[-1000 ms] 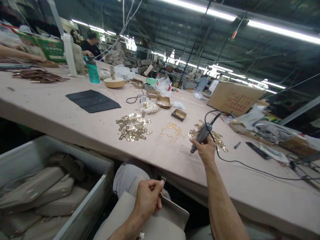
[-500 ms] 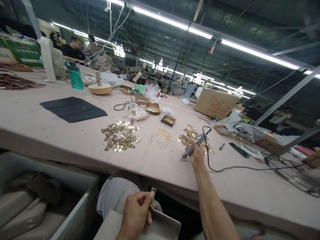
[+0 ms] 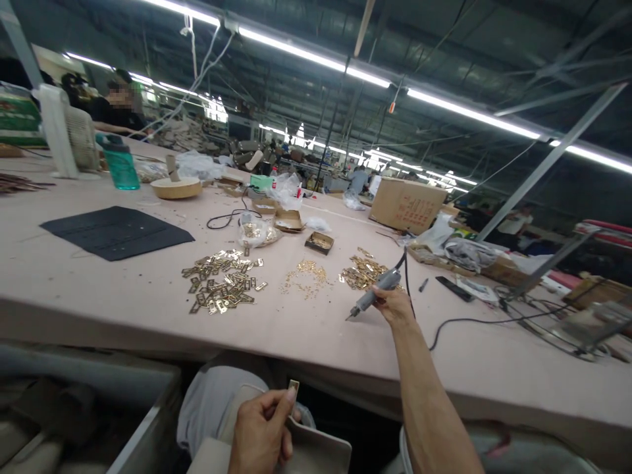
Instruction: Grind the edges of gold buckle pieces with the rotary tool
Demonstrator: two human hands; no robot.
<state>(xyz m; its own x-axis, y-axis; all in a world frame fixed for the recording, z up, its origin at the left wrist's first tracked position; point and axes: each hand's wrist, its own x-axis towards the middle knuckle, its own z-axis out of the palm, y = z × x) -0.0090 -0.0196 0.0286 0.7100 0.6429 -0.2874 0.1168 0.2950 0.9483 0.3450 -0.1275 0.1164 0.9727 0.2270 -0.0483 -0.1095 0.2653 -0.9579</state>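
Observation:
My left hand (image 3: 264, 428) is closed, pinching a small gold metal plate (image 3: 294, 387) between thumb and finger over a beige leather-like piece (image 3: 318, 451) on my lap. My right hand (image 3: 395, 306) is wrapped round a grey electric screwdriver (image 3: 370, 297) just above the table, its bit pointing down to the left. The screwdriver's black cord trails off to the right. Beyond the tool lies a pile of gold plates (image 3: 363, 271). Tiny gold screw-like pieces (image 3: 309, 276) are scattered in the middle, and framed gold plates (image 3: 222, 283) are heaped further left.
On the pink-covered table (image 3: 296, 342) lie a black sheet (image 3: 116, 232), a teal bottle (image 3: 120, 164), a tape roll (image 3: 176, 188) and a small box (image 3: 318, 242). A large carton (image 3: 407, 205) stands at the back. A grey bin (image 3: 143, 421) with beige pieces stands at lower left.
The view has shifted, so the table things appear further left. My right hand still holds the screwdriver, its body turned slightly. My left hand keeps its pinch on the plate.

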